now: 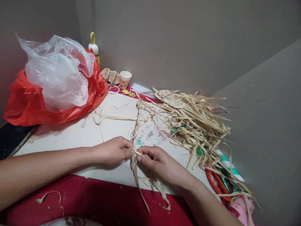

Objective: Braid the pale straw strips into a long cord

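Observation:
A braid of pale dried husk strips (136,127) runs down the middle of the white board (117,106). At its lower end, my left hand (118,150) pinches the braid from the left side. Close against it, my right hand (156,160) is closed on a thin husk strip (138,153) that stretches between the two hands. Loose strip ends (138,185) hang below my fingers toward the red cloth. The exact grip of the fingertips is partly hidden.
A large heap of dried husk strips (199,116) lies right, with red-handled scissors (215,183) below it. Red bag (25,103) with clear plastic (58,69) stands left. At the back are a paper cup (125,80) and a woven sole-shaped piece (110,76).

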`<state>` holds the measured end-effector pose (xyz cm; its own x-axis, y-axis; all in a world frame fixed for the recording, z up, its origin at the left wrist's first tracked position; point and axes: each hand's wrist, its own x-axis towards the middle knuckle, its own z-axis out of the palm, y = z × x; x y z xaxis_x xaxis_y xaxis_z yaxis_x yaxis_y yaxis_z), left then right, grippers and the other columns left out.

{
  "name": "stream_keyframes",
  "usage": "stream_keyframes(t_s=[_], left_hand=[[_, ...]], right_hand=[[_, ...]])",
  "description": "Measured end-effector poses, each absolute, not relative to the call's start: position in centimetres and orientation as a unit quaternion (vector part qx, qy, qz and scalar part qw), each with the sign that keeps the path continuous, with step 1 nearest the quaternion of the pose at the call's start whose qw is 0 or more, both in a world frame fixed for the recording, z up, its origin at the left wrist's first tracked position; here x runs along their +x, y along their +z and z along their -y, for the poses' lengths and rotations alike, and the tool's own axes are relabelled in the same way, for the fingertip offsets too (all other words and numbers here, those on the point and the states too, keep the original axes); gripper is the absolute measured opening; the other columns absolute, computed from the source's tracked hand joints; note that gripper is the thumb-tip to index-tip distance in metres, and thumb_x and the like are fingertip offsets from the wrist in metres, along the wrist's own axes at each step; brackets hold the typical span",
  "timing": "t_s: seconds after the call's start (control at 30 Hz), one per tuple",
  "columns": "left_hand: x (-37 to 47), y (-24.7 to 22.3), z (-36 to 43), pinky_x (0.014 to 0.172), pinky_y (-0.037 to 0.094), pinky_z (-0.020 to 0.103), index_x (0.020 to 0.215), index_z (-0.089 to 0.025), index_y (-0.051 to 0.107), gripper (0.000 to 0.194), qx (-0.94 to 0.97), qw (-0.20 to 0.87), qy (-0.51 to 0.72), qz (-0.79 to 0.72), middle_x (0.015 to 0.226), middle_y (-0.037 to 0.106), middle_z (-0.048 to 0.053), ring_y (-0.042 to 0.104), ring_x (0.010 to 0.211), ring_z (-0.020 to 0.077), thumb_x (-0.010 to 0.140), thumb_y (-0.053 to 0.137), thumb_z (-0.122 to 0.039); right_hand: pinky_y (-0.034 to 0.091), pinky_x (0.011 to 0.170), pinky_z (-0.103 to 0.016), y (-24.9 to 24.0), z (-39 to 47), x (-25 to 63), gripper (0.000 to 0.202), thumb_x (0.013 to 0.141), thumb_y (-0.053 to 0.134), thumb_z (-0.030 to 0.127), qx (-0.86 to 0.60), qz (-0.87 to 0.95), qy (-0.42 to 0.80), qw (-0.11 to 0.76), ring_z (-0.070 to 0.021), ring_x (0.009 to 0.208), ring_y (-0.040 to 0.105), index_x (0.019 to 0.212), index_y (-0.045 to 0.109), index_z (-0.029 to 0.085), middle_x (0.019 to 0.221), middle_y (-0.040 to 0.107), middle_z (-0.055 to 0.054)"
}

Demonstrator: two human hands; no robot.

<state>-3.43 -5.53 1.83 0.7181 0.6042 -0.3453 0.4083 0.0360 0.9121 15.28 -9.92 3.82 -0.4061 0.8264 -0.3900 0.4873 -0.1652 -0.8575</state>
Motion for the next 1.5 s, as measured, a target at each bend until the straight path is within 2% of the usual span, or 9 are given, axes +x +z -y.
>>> stream_keyframes(t_s=[0.13,0.37,0.6,0.8,0.97,1.07,1.17,1.3,1.5], left_hand=[[-3.3,1.9,5.8,0.049,0.025,0.021,0.062,-0.016,0.046,0.024,0.704,0.598,0.089,-0.372,0.057,0.036,-0.005,0.031,0.054,0.0081,0.080,0.041,-0.032],[-3.2,2.1,6.9,0.052,0.026,0.021,0.060,-0.017,0.046,0.025,0.719,0.547,0.150,-0.403,0.055,0.038,-0.005,0.035,0.056,0.0090,0.080,0.040,-0.028],[-3.2,1.5,7.6,0.055,0.033,0.021,0.060,-0.016,0.048,0.027,0.659,0.619,0.179,-0.387,0.055,0.045,-0.004,0.040,0.055,0.0091,0.082,0.041,-0.030],[-3.0,0.8,7.8,0.056,0.035,0.022,0.064,-0.015,0.051,0.026,0.637,0.641,0.180,-0.389,0.059,0.050,-0.002,0.044,0.057,0.0096,0.082,0.042,-0.031],[-3.0,1.4,7.6,0.052,0.032,0.021,0.067,-0.014,0.052,0.021,0.611,0.667,0.160,-0.395,0.057,0.048,-0.004,0.040,0.053,0.0081,0.079,0.048,-0.031],[-3.0,1.9,7.4,0.055,0.033,0.021,0.067,-0.015,0.050,0.019,0.599,0.688,0.162,-0.377,0.058,0.049,-0.003,0.042,0.054,0.0083,0.079,0.048,-0.029],[-3.1,1.9,7.4,0.059,0.035,0.022,0.069,-0.015,0.050,0.018,0.600,0.692,0.164,-0.367,0.059,0.050,-0.003,0.044,0.057,0.0089,0.079,0.048,-0.029],[-3.3,1.7,7.5,0.061,0.035,0.021,0.071,-0.015,0.051,0.017,0.614,0.688,0.174,-0.346,0.062,0.050,-0.003,0.044,0.060,0.0090,0.081,0.047,-0.028],[-3.6,2.0,7.6,0.055,0.032,0.021,0.073,-0.016,0.055,0.019,0.675,0.619,0.141,-0.377,0.062,0.049,-0.004,0.042,0.059,0.0094,0.081,0.044,-0.029]], right_hand=[[0.030,0.051,-0.020,3.8,9.8,15.6,0.027,0.085,0.051,0.036,-0.518,0.624,0.564,0.157,-0.0088,0.057,0.036,0.068,0.050,0.016,0.061,0.043,0.003],[0.023,0.037,-0.020,2.5,11.2,13.3,0.030,0.088,0.041,0.039,-0.508,0.445,0.702,0.224,-0.0078,0.032,0.032,0.066,0.043,0.020,0.040,0.043,0.006],[0.024,0.048,-0.024,2.5,12.8,12.2,0.036,0.091,0.037,0.036,-0.583,0.713,0.365,0.138,-0.0104,0.047,0.040,0.061,0.047,0.019,0.053,0.049,-0.001],[0.016,0.048,-0.029,2.1,13.3,12.0,0.025,0.089,0.041,0.027,-0.591,0.771,0.227,0.073,-0.0106,0.039,0.035,0.069,0.052,0.019,0.049,0.052,-0.002],[0.019,0.045,-0.026,4.5,14.0,13.1,0.032,0.088,0.047,0.036,-0.502,0.786,0.349,0.094,-0.0093,0.041,0.034,0.061,0.049,0.020,0.047,0.048,0.000],[0.023,0.045,-0.024,5.9,12.9,14.5,0.040,0.088,0.047,0.040,-0.550,0.730,0.353,0.201,-0.0091,0.045,0.034,0.055,0.044,0.019,0.048,0.042,0.001],[0.028,0.049,-0.023,5.6,11.2,15.3,0.033,0.086,0.050,0.043,-0.600,0.659,0.352,0.286,-0.0104,0.051,0.039,0.065,0.053,0.018,0.057,0.049,0.000],[0.030,0.050,-0.022,3.7,10.0,14.7,0.031,0.085,0.052,0.047,-0.532,0.601,0.551,0.230,-0.0097,0.053,0.041,0.078,0.057,0.017,0.064,0.054,0.000],[0.019,0.043,-0.022,2.5,9.9,14.5,0.041,0.081,0.054,0.054,-0.494,0.545,0.653,0.178,-0.0067,0.045,0.025,0.067,0.053,0.015,0.049,0.032,0.007]])
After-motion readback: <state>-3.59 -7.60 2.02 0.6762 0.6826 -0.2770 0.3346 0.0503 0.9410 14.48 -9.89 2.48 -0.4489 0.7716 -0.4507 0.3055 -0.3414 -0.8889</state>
